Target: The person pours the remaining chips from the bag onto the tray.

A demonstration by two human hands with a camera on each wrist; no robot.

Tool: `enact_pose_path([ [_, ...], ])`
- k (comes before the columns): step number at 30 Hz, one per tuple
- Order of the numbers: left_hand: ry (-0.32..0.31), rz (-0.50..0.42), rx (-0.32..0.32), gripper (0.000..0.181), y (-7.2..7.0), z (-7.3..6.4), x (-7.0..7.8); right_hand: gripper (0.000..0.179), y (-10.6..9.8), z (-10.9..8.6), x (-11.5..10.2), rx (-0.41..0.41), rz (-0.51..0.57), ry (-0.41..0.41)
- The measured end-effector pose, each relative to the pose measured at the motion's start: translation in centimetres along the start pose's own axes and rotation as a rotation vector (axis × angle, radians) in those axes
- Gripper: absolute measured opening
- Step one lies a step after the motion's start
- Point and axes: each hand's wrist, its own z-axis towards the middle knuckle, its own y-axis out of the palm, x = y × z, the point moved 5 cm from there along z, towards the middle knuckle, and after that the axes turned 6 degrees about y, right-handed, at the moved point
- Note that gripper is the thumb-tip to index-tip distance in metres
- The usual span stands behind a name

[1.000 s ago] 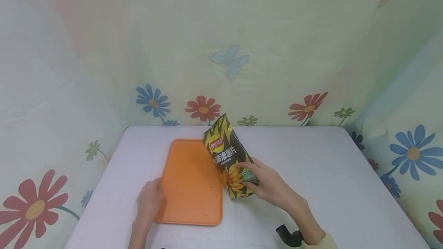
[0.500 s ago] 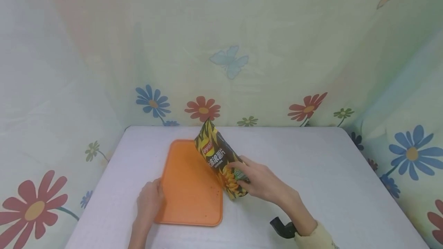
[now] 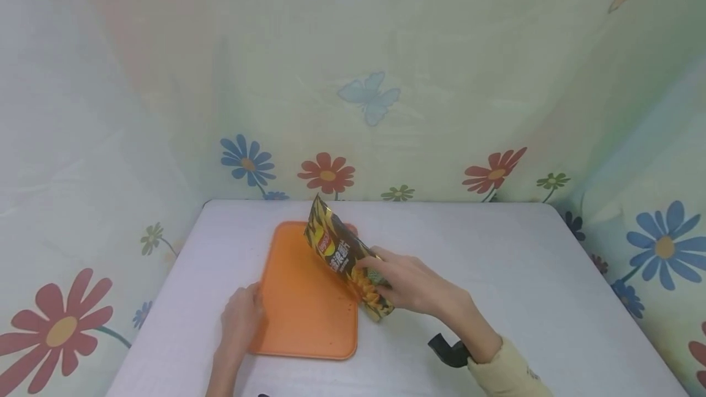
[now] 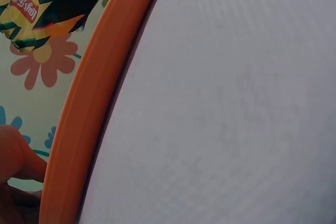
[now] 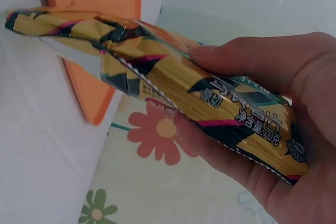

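My right hand [image 3: 408,280] grips a black and yellow bag of chips [image 3: 337,251] by its lower right end. Thumb and fingers press on opposite faces of the bag [image 5: 173,80] in the right wrist view. The bag leans to the left, its top end over the right part of an orange tray [image 3: 298,323]. At the tray's left side my left hand [image 3: 241,317] holds the edge, fingers curled there. In the left wrist view those fingers [image 4: 18,156] meet the orange rim [image 4: 100,93], and part of the hand is out of frame.
A white-covered table [image 3: 496,250] bears the tray. Behind it hangs a cloth backdrop [image 3: 441,109] printed with flowers and a butterfly. A black curved piece [image 3: 449,351] sits by my right wrist, and a small dark thing shows at the bottom edge.
My right hand has moved left with the bag of chips, carrying its top further over the tray and turning its face more to the side. The left hand and tray have stayed in place.
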Motion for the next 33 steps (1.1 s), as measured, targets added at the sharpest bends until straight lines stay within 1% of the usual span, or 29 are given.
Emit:
enact_pose_path([
  [5,-0.002,-0.005,-0.007,0.034,0.0,0.0,-0.1,0.040,0.1,0.1,-0.7,0.039,-0.055,-0.065],
  [9,0.001,-0.013,-0.011,0.035,-0.1,0.0,-0.1,0.038,0.2,0.2,-1.0,0.065,-0.054,-0.092],
  [12,-0.002,-0.028,-0.015,0.035,-0.1,0.0,-0.1,0.038,0.1,0.2,-1.2,0.078,-0.054,-0.103],
  [15,0.000,-0.035,-0.011,0.035,-0.2,0.0,-0.1,0.038,0.0,0.2,-1.3,0.065,-0.061,-0.100],
  [20,0.001,-0.040,-0.002,0.036,-0.1,-0.1,-0.3,0.038,-0.2,0.2,-1.3,0.068,-0.063,-0.095],
  [24,-0.005,-0.046,0.014,0.035,-0.2,-0.3,-0.6,0.036,-0.3,0.4,-1.5,0.086,-0.063,-0.119],
  [28,0.006,-0.051,0.034,0.036,-0.1,-0.1,-0.7,0.035,-0.4,0.4,-1.6,0.119,-0.058,-0.145],
  [30,0.008,-0.059,0.029,0.037,0.0,0.1,-0.7,0.034,-0.4,0.4,-1.5,0.139,-0.062,-0.151],
  [32,0.013,-0.059,0.021,0.037,0.1,0.3,-0.7,0.035,-0.5,0.3,-1.5,0.165,-0.066,-0.144],
  [33,0.018,-0.057,0.020,0.037,0.1,0.3,-0.7,0.036,-0.5,0.3,-1.4,0.166,-0.061,-0.134],
])
